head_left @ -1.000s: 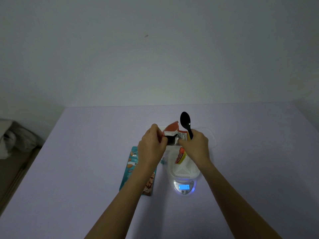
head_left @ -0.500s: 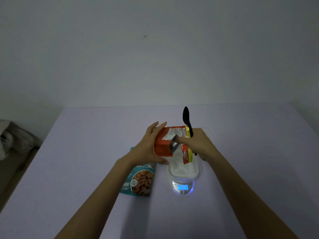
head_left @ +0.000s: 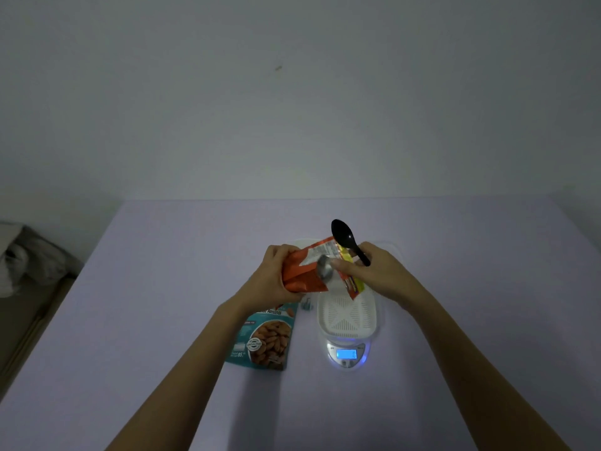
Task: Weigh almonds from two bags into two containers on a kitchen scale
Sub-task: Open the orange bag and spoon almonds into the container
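Bag in hand: orange bag (head_left: pixel 300 276) of almonds, tipped on its side in the air over the far end of the white container. Silver lining shows at its open mouth, which faces the person's right.
Left hand: left hand (head_left: pixel 271 281) has its fingers curled round the bag's closed end, gripping it from the left.
Right hand: right hand (head_left: pixel 380 275) pinches the yellow-trimmed lip of the bag at its mouth. The same hand grips the handle of a black spoon (head_left: pixel 343 234), whose bowl points up and away from the person.
Container: white container (head_left: pixel 348 320), slotted floor in view, sits on the kitchen scale just below the bag's hanging lip.
Scale: kitchen scale (head_left: pixel 346 362), round and pale, with its blue display lit on the side nearest the person. The figure on it is too small to read with confidence.
Second bag: teal bag (head_left: pixel 270 340), printed with almonds, lies flat on the table just left of the scale, its far end hidden under the left wrist.
Second container: clear container (head_left: pixel 395 250), only its rim showing beyond the right hand.
Scrap: small teal scrap (head_left: pixel 306 304) on the table between the teal bag and the white container. What it is cannot be told.
Table: lilac table (head_left: pixel 146 320) set against a plain pale wall.
Left edge: crumpled cloth (head_left: pixel 22 255) beyond the table's side.
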